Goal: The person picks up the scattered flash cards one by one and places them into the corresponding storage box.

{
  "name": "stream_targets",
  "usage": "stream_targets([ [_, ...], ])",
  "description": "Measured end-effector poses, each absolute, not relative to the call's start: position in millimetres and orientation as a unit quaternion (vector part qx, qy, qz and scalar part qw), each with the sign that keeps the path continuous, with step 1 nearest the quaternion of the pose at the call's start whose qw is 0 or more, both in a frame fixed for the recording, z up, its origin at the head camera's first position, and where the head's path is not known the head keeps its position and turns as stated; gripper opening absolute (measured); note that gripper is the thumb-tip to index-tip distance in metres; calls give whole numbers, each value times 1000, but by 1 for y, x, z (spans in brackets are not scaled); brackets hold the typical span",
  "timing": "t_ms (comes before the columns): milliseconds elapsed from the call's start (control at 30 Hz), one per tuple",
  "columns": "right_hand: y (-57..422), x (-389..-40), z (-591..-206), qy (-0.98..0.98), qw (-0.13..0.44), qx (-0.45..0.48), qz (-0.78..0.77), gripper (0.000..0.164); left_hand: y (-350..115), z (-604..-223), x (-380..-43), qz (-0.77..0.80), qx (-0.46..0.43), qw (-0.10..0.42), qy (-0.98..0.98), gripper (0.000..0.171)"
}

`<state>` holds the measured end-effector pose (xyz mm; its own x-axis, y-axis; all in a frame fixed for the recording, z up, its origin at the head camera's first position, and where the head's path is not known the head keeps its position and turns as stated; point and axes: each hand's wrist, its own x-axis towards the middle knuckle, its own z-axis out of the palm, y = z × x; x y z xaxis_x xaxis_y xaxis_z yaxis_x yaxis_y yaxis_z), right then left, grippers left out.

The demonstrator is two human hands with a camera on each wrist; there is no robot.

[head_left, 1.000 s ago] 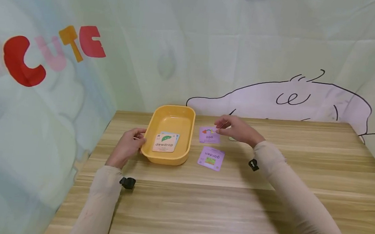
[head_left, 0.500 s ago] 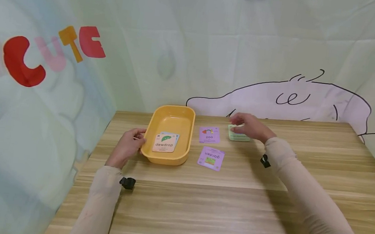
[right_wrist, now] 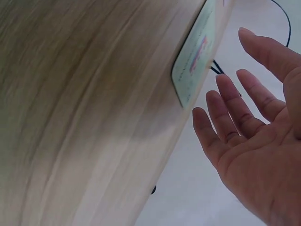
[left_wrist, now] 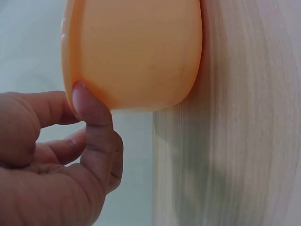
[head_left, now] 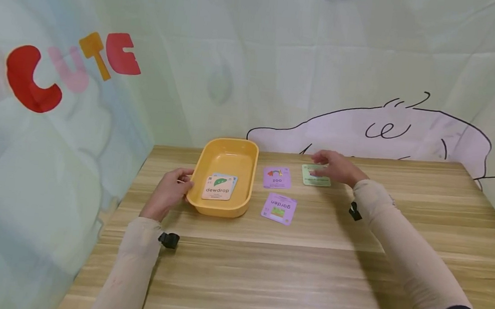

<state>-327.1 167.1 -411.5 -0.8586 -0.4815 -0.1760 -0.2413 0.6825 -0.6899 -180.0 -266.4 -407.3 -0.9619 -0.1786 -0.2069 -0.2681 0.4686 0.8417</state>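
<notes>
Basically, the wooden bench [head_left: 234, 279] carries everything, with the yellow tray [head_left: 234, 161] on it near the far edge. The left hand [head_left: 170, 194] pinches the tray's rim; a light grip should steady it. The right hand [head_left: 340, 169], loosely spread and holding nothing, hovers near the green card [head_left: 312, 181], which lies on the bench right of the tray. Catching one edge with a fingertip would probably lift so thin a card best, without nudging the purple zoo card [head_left: 277, 178]. Pale, flat and round-cornered, the green card has print too small to read.
</notes>
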Motion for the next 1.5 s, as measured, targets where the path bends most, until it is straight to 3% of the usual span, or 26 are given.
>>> stream_targets([
  [367, 171, -333, -422, 912, 169, -184, -325, 58, -263, -404, -183, 496, -129, 47, 857, 41],
  [867, 166, -341, -420, 937, 154, -186, -252, 45, -265, -401, -184, 489, -130, 45, 861, 41],
  [1500, 162, -343, -420, 940, 160, -194, -231, 45, -267, -406, -181, 496, -126, 48, 858, 41],
])
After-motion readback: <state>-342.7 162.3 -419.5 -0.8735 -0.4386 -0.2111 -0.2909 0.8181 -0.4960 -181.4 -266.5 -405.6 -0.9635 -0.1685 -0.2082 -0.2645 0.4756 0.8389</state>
